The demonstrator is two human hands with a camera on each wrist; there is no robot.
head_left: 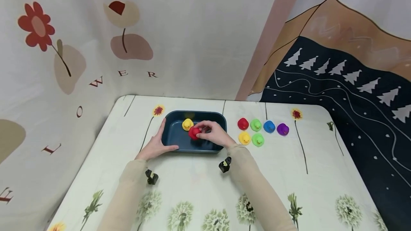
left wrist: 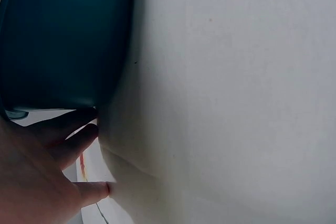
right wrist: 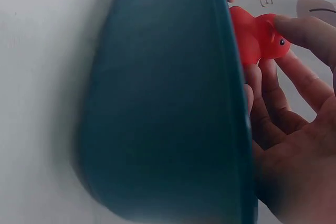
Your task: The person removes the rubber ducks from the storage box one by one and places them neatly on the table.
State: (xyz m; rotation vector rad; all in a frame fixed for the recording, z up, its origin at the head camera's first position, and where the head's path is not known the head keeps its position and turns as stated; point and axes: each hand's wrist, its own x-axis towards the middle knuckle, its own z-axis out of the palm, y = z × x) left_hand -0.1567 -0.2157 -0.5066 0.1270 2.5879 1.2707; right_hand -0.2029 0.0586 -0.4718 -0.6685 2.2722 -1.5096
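A dark blue tray (head_left: 173, 142) lies on the table, and a yellow rubber duck (head_left: 187, 124) sits inside it. Over the tray, beside the yellow duck, my right hand (head_left: 214, 134) pinches a red rubber duck (head_left: 194, 133) between thumb and fingers. In the right wrist view the red duck (right wrist: 257, 35) shows above the tray's rim, its eye visible. My left hand (head_left: 156, 146) rests against the tray's left end, thumb along the front side and fingers straight. The left wrist view shows its spread fingers (left wrist: 68, 150) by the tray wall (left wrist: 63, 40).
Right of the tray, several rubber ducks stand in two rows: red (head_left: 243, 124), green (head_left: 255, 124), blue (head_left: 269, 126) and purple (head_left: 283, 129) behind, yellow (head_left: 244, 138) and green (head_left: 258, 139) in front. A flower-print cloth (head_left: 192, 184) covers the table. Printed curtains (head_left: 192, 45) hang behind.
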